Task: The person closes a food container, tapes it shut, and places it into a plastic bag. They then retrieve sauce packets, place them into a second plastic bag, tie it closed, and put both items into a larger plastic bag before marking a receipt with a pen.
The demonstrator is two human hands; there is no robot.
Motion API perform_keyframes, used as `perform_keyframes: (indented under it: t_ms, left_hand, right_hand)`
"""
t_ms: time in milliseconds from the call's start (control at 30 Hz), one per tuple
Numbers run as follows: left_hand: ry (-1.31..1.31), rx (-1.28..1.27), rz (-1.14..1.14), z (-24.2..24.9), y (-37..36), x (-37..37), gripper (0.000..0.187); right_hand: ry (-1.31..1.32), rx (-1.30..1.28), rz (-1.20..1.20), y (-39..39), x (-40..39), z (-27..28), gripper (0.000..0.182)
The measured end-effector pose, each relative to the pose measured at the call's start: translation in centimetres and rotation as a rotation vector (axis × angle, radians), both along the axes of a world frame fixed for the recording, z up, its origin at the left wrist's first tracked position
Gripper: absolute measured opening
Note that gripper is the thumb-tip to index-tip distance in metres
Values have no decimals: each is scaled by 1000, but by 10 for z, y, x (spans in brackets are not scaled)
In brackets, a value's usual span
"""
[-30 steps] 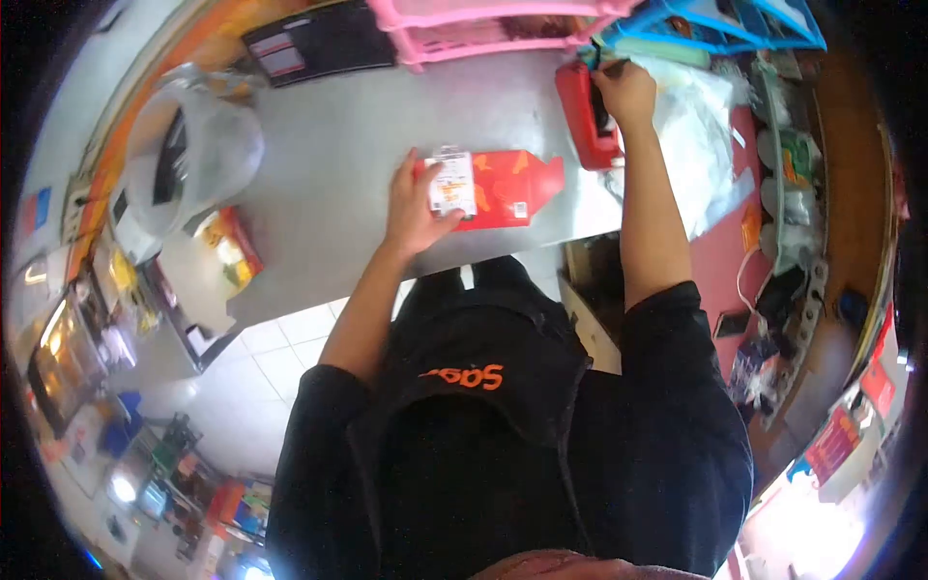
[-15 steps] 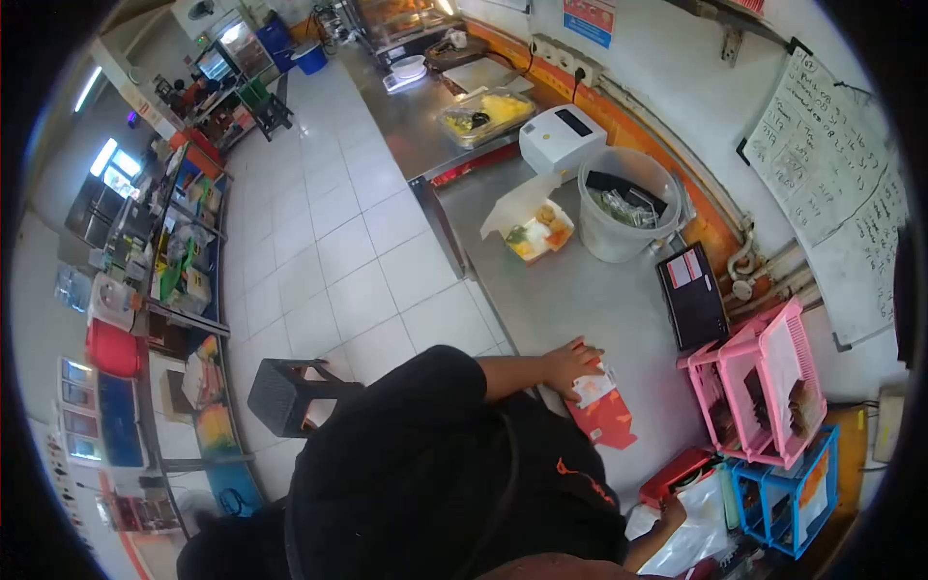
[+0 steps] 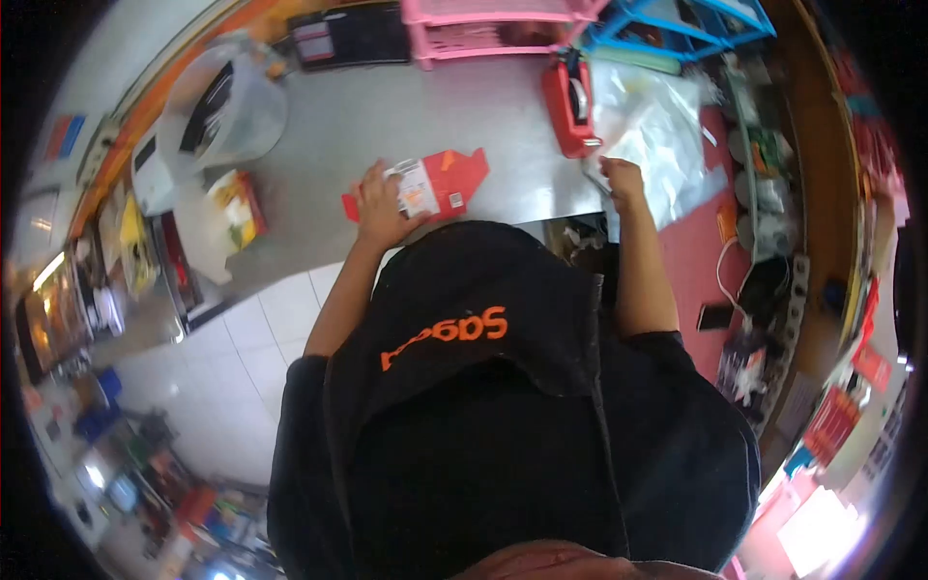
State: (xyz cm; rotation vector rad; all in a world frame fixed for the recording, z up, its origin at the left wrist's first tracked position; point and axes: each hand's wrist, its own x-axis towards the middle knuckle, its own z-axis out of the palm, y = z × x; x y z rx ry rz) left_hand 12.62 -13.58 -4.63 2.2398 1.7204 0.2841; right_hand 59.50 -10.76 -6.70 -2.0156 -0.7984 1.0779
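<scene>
My left hand [image 3: 384,205] lies on a flat red printed card [image 3: 469,174], fingers spread. It presses on a white printed label [image 3: 416,186] on the card. A red tape dispenser [image 3: 572,108] stands on the metal counter to the right. Just below its front end, my right hand [image 3: 624,184] is closed in a pinch. A thin shiny strip, apparently tape [image 3: 595,178], shows at its fingertips, partly blurred. Clear plastic bags [image 3: 657,145] lie beside and behind the right hand.
An opened food box [image 3: 235,208] and a clear bucket [image 3: 253,118] stand on the counter [image 3: 338,116] at left. At the back are a dark tablet [image 3: 353,37], a pink rack [image 3: 503,39] and a blue rack [image 3: 667,39]. A phone [image 3: 715,316] lies at right.
The view has swung right, toward the tape dispenser. My right hand is now at the dispenser's front end with a thin strip at its fingertips. My left hand stays on the red card.
</scene>
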Motion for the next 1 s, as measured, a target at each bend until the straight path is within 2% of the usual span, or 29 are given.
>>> perform_keyframes:
  t_ms: [67,167,200,267,333,400,500,567,600,633,700,733,833,933,1000]
  left_hand:
    - [-6,3,-31,-1,3,-6,88]
    - [-47,16,-76,-7,0,-9,82]
    - [-62,19,-82,-8,1,-16,79]
    - [-49,-7,-56,-9,2,-21,70]
    - [-21,-11,-53,1,1,-25,68]
    - [-54,-12,-25,5,4,-27,66]
    - [-105,-26,16,3,-1,-25,65]
    - [-125,-26,33,0,1,-21,66]
    - [-128,-31,45,0,1,-19,67]
    - [-130,-36,58,1,1,-17,69]
    - [-133,-35,88,4,0,-15,71]
    - [-135,-32,107,4,1,-14,73]
    - [-77,-39,95,2,2,-15,75]
    - [-74,-58,90,-5,1,-15,79]
    - [-114,-7,63,-8,-1,-17,82]
  right_hand:
    - [-36,-37,-48,-5,-1,-31,19]
    - [7,-219,-131,6,-27,-4,19]
    - [-115,-276,-80,12,-29,0,22]
    - [-1025,-248,848,8,1,-60,25]
    - [-1193,-34,833,-28,-10,-79,26]
    - [-390,-22,97,-49,-59,-42,24]
    - [-240,285,300,-31,-129,27,20]
    - [-143,246,596,-6,-185,59,15]
    - [27,64,746,4,-214,67,15]
    - [-89,148,990,14,-242,62,23]
    - [-334,146,1200,25,-294,26,26]
    - [-440,69,1225,26,-312,26,30]
    - [-708,-215,1265,35,-341,58,44]
    - [-871,-327,1199,45,-309,67,48]
    - [-855,-406,1027,48,-283,77,49]
